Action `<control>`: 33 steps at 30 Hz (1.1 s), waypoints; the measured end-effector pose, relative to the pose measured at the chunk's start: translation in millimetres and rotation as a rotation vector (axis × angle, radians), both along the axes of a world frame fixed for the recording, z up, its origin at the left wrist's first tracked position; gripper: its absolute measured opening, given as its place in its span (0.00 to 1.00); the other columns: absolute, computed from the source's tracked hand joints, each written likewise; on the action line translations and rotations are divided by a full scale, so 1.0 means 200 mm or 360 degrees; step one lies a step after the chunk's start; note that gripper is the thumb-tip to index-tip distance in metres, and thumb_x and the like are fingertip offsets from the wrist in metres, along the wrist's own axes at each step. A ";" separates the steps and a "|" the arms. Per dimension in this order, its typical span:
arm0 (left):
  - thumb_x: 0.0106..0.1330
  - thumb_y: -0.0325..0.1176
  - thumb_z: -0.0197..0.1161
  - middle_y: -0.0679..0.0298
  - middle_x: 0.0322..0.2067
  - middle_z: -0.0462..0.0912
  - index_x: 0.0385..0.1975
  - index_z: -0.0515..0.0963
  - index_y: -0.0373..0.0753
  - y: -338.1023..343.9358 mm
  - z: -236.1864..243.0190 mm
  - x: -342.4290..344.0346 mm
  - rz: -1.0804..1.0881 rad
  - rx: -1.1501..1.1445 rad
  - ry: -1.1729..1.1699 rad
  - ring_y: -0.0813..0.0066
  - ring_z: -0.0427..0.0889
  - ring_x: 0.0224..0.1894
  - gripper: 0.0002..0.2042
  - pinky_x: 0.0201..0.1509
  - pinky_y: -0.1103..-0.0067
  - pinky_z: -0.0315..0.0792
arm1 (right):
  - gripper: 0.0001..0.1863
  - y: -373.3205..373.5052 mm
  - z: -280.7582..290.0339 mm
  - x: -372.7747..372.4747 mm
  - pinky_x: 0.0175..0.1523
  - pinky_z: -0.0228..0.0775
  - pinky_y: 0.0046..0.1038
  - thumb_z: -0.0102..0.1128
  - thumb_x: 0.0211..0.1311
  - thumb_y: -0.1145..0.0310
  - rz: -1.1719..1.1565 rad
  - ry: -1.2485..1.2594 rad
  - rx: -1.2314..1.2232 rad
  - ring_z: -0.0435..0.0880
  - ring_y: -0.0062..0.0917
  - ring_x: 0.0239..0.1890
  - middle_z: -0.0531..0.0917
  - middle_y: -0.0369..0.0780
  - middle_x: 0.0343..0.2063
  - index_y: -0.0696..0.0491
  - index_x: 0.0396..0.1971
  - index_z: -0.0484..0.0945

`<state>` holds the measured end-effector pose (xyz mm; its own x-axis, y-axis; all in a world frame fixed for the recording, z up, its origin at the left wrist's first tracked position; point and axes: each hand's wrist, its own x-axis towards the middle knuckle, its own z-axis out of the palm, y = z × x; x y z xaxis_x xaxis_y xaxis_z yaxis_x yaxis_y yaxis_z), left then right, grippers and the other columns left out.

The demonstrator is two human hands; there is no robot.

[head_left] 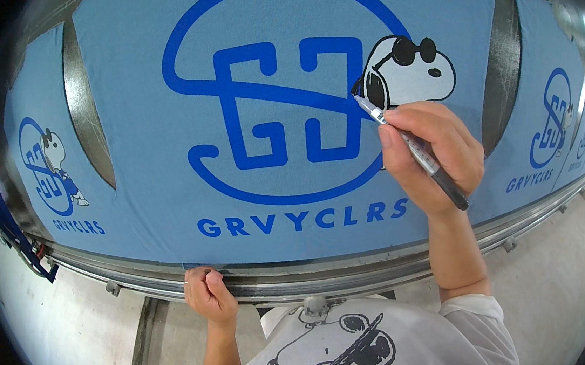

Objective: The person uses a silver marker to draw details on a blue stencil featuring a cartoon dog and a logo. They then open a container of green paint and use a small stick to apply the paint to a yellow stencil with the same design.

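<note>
A light blue fabric panel (139,127) lies in front of me, printed with a dark blue line emblem (255,87) and lettering below it. On the emblem's right side is a black-and-white cartoon dog (416,79) in sunglasses. My right hand (437,151) grips a slim silver-and-black marker pen (422,152). The pen's tip is at the dog's left edge, by the black ear, where the blue line passes. Whether it presses on the cloth I cannot tell. My left hand (210,292) is curled over the table's metal edge (267,283), below the panel.
Similar printed blue panels lie to the left (57,149) and to the right (544,88), with strips of grey table surface (86,104) between. A metal rail runs along the near edge. Below is a pale floor (85,301) with a dark groove.
</note>
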<state>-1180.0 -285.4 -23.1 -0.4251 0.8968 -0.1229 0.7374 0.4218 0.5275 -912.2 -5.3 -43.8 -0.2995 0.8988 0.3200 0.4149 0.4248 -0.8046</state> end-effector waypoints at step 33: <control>0.75 0.35 0.54 0.59 0.22 0.76 0.26 0.73 0.35 -0.01 -0.01 -0.01 -0.0014 -0.0011 0.0041 0.60 0.73 0.25 0.14 0.30 0.69 0.65 | 0.11 0.01 -0.01 0.02 0.29 0.75 0.18 0.76 0.49 0.81 -0.0057 -0.0001 0.0065 0.86 0.22 0.26 0.87 0.42 0.29 0.59 0.35 0.86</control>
<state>-1181.3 -286.4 -24.6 -0.4204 0.8996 -0.1182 0.7544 0.4190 0.5053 -908.4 -3.1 -46.4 -0.2675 0.8952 0.3565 0.4311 0.4421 -0.7866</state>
